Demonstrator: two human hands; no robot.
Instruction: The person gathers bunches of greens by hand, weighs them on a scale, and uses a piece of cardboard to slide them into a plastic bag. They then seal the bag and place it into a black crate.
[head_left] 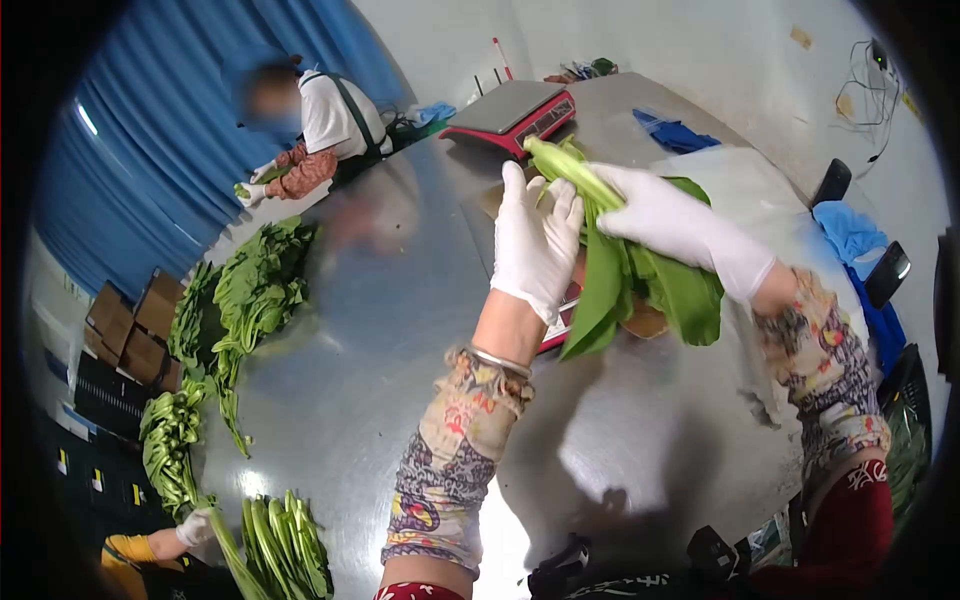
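A bunch of leafy greens (pixel 610 275) is in my right hand (pixel 675 220), whose gloved fingers close around its pale green stems. The stem end points up and left, while the broad dark leaves hang down over the table. My left hand (pixel 538 235), also in a white glove, is raised palm toward the stems with its thumb and fingers apart. Its fingertips are right at the stems; whether they touch cannot be made out. Behind the greens and my left wrist, a red device (pixel 556 338) is mostly hidden.
On the metal table (pixel 350 400), a red scale (pixel 510 108) with a flat plate stands at the far side. Piles of leafy greens (pixel 265 265) and cut stalks (pixel 285 540) line the left edge. Two co-workers work at left. Blue cloth (pixel 675 130) and phones (pixel 888 273) lie right.
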